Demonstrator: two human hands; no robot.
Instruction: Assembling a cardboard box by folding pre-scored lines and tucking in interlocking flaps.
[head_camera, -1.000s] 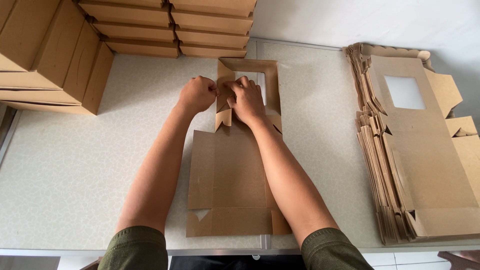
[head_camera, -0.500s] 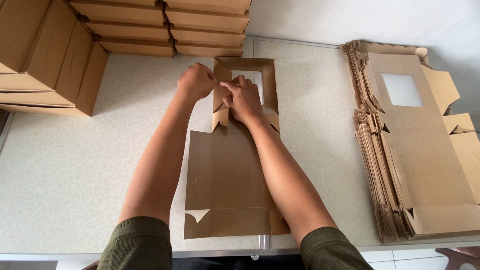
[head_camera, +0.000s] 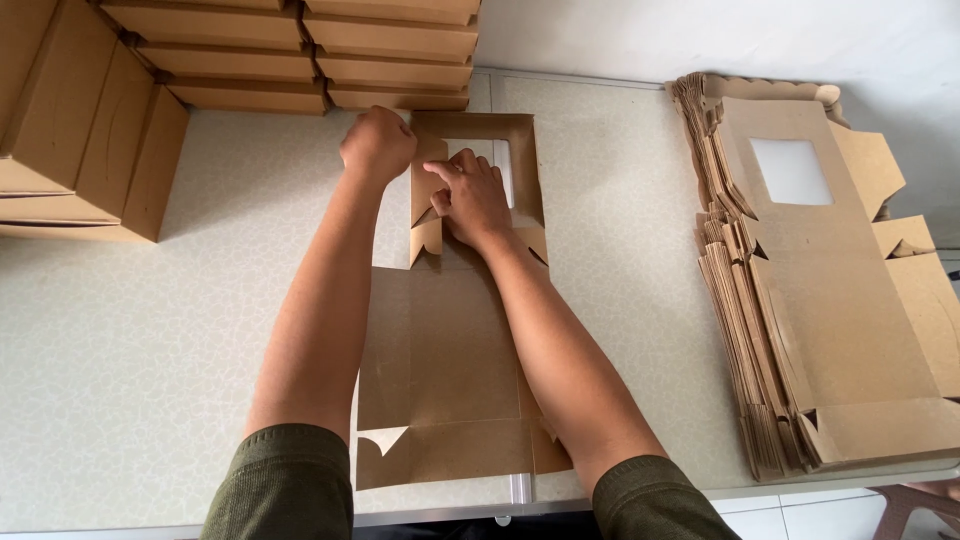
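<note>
A flat brown cardboard box blank (head_camera: 440, 370) with a window cut-out lies lengthwise on the speckled table (head_camera: 150, 350) in front of me. My left hand (head_camera: 378, 146) is closed in a fist on the left side flap at the blank's far end, folding it up. My right hand (head_camera: 474, 197) presses flat on the panel beside the window, with the index finger stretched toward that flap. Both forearms reach out over the blank, and green sleeves show at the bottom edge.
A thick stack of flat window box blanks (head_camera: 830, 290) lies at the right edge of the table. Folded brown boxes are stacked at the far side (head_camera: 300, 50) and at the far left (head_camera: 80, 130). A white wall rises behind the table.
Both hands have moved a little farther along the blank's window end. The left side flap now stands more upright under the left fist.
</note>
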